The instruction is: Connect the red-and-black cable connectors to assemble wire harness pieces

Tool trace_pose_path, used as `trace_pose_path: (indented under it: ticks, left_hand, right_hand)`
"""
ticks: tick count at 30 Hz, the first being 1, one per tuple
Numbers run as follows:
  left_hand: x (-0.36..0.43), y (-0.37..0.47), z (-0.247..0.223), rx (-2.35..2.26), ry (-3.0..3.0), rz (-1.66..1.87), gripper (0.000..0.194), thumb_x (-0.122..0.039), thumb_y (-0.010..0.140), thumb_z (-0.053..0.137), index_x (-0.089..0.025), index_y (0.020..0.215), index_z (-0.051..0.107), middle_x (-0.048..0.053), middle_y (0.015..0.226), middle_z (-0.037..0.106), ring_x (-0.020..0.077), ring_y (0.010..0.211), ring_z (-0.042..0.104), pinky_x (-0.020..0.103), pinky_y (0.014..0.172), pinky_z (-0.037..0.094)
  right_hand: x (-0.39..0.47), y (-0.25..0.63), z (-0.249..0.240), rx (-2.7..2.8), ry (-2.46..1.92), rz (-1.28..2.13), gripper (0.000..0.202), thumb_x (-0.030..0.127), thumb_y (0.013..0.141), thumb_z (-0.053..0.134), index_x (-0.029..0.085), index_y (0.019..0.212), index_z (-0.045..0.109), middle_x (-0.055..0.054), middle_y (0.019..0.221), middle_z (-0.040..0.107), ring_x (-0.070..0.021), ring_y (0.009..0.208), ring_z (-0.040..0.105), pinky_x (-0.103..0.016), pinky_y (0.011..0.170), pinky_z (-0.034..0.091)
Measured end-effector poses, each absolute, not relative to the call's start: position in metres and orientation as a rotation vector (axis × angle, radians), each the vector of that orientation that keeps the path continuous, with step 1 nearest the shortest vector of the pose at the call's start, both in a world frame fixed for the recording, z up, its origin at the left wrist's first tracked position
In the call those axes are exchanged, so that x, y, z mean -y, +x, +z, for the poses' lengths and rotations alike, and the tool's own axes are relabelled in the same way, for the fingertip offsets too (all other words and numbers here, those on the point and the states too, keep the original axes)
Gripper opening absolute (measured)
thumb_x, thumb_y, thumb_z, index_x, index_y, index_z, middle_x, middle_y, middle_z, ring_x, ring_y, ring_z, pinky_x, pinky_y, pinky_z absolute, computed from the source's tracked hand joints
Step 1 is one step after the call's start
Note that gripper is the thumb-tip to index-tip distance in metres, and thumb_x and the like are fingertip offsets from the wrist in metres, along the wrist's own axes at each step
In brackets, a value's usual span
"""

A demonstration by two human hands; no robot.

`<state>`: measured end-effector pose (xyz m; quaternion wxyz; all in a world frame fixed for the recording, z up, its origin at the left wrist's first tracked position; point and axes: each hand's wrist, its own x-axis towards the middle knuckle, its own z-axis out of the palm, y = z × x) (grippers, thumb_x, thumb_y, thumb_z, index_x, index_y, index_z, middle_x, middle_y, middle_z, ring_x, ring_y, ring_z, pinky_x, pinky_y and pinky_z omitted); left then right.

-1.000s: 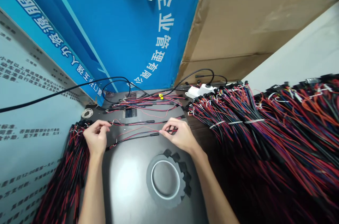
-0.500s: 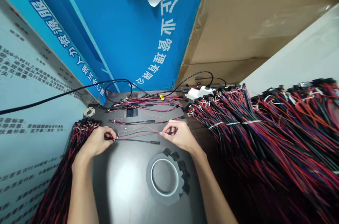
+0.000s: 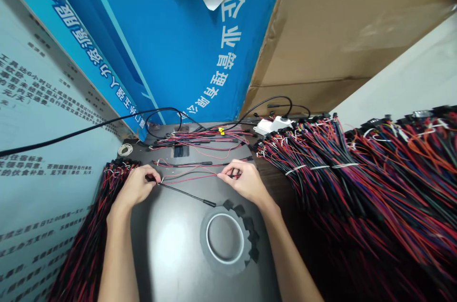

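Note:
Between my two hands stretches a wire harness [image 3: 189, 179] of thin red and black wires. My left hand [image 3: 137, 185] pinches its left end, close to a small white tie. From there a black lead [image 3: 187, 193] slants down to the right and ends in a black plug. My right hand [image 3: 243, 179] has its fingers closed on the harness's other end, where a dark piece shows between them. Just beyond lies another wire harness [image 3: 185, 164] on the grey surface [image 3: 171, 245].
A tape roll [image 3: 205, 245] with dark pieces along its edge lies nearer me. More harnesses [image 3: 200, 137] lie at the back. Large wire bundles stand at right [image 3: 357, 183] and left [image 3: 93, 226]. A white adapter [image 3: 273, 125] and a black cable [image 3: 89, 125] are behind.
The harness's black lead has swung downward, its plug now just above the tape roll. Both hands keep their hold. The whole view has shifted slightly.

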<state>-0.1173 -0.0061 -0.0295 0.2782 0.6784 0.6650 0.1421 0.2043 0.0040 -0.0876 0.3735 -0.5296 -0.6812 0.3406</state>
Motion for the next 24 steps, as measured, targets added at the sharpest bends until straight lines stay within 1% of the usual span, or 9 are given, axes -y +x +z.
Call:
trace_pose_path:
  ticks: [7,15,17,19,21,24]
  left_hand:
    - [0.005,-0.118,-0.036,-1.82,1.897,0.394,0.023,-0.008,0.056,0.042,-0.016,0.068,0.061,0.002,0.076,0.061,0.0172,0.075,0.055,0.028,0.073,0.04]
    - [0.005,-0.114,-0.034,-1.776,1.992,0.343,0.025,-0.001,0.052,0.035,-0.016,0.062,0.052,0.002,0.071,0.054,0.0166,0.072,0.048,0.027,0.069,0.034]
    - [0.005,-0.112,-0.033,-1.795,2.004,0.332,0.024,0.0,0.053,0.036,-0.016,0.062,0.052,0.002,0.071,0.054,0.0175,0.073,0.048,0.028,0.07,0.033]
    - [0.004,-0.112,-0.034,-1.819,2.009,0.326,0.025,0.0,0.054,0.037,-0.016,0.062,0.053,0.002,0.072,0.055,0.0184,0.074,0.048,0.029,0.071,0.033]
    - [0.003,-0.112,-0.037,-1.845,2.025,0.342,0.025,0.001,0.055,0.037,-0.016,0.062,0.054,0.003,0.073,0.055,0.0193,0.075,0.048,0.03,0.072,0.033]
    - [0.002,-0.112,-0.042,-1.861,2.081,0.391,0.023,0.001,0.056,0.038,-0.016,0.062,0.052,0.004,0.075,0.055,0.0204,0.078,0.048,0.03,0.073,0.033]
  right_hand:
    - [-0.001,0.204,-0.084,1.742,-1.359,0.89,0.019,0.037,0.077,0.072,0.018,0.073,0.072,-0.004,0.074,0.065,-0.0121,0.058,0.051,-0.026,0.058,0.04]
    - [0.0,0.204,-0.083,1.707,-1.337,0.91,0.02,0.037,0.076,0.073,0.017,0.07,0.07,-0.005,0.074,0.065,-0.0132,0.062,0.054,-0.027,0.061,0.043]
    - [-0.001,0.204,-0.084,1.704,-1.32,0.927,0.017,0.034,0.075,0.072,0.017,0.074,0.071,-0.004,0.074,0.064,-0.0133,0.063,0.054,-0.026,0.061,0.044]
    - [-0.002,0.205,-0.085,1.711,-1.294,0.957,0.015,0.029,0.075,0.069,0.017,0.084,0.072,-0.003,0.073,0.063,-0.013,0.063,0.054,-0.026,0.061,0.044]
    - [-0.002,0.207,-0.085,1.715,-1.268,0.99,0.021,0.025,0.074,0.064,0.017,0.092,0.072,-0.003,0.074,0.063,-0.0126,0.064,0.054,-0.026,0.063,0.045]
    - [-0.002,0.209,-0.083,1.705,-1.243,1.017,0.025,0.024,0.074,0.06,0.016,0.094,0.071,-0.003,0.076,0.063,-0.0126,0.065,0.054,-0.026,0.065,0.045]
